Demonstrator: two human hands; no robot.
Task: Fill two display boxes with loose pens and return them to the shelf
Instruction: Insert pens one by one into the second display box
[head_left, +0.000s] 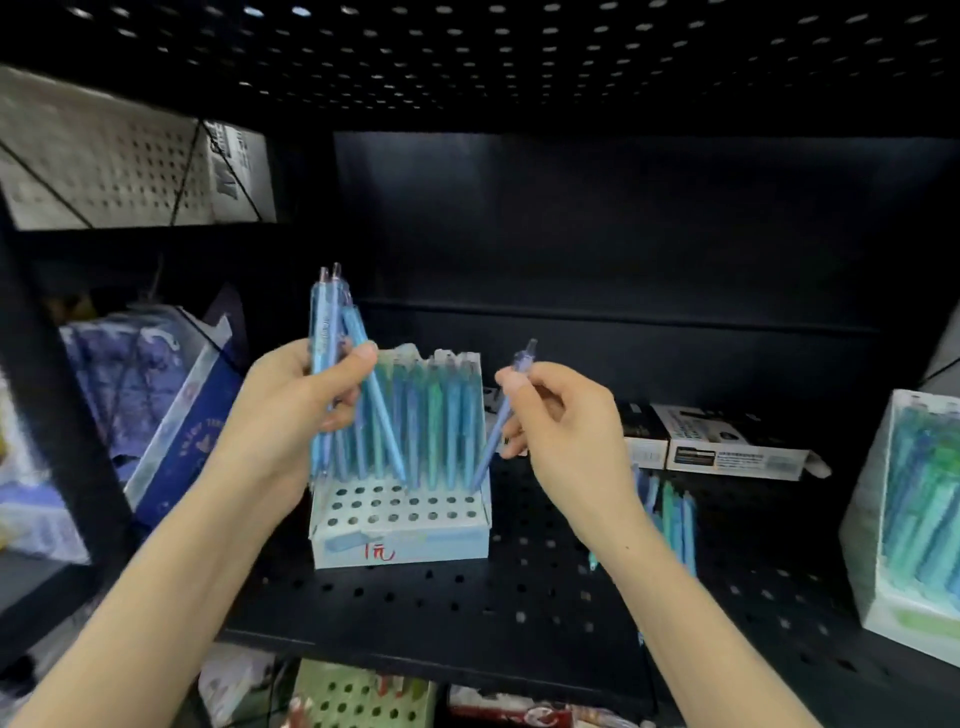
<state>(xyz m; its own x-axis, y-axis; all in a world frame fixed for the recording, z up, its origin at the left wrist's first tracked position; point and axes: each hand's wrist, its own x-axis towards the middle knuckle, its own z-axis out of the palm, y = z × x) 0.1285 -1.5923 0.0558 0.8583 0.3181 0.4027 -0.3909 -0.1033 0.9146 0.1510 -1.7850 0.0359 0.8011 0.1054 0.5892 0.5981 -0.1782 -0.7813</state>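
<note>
A pale blue display box (400, 543) with a holed top stands on the black perforated shelf (467, 608). Its back rows hold upright blue and green pens; the front holes are bare. My left hand (291, 410) grips a bundle of blue pens (330, 332) upright, above the box's left side. My right hand (561, 421) pinches a single blue pen (498, 426), tilted, its tip at the box's right rear holes. Several loose pens (672, 514) lie on the shelf to the right, partly behind my right forearm. A second display box (914, 519), full of pens, stands at the far right.
Flat white and black cartons (727, 441) lie at the back right of the shelf. A blue patterned box (156, 405) leans in the neighbouring bay at left. The shelf's back wall is dark. More goods show on the shelf below (358, 696).
</note>
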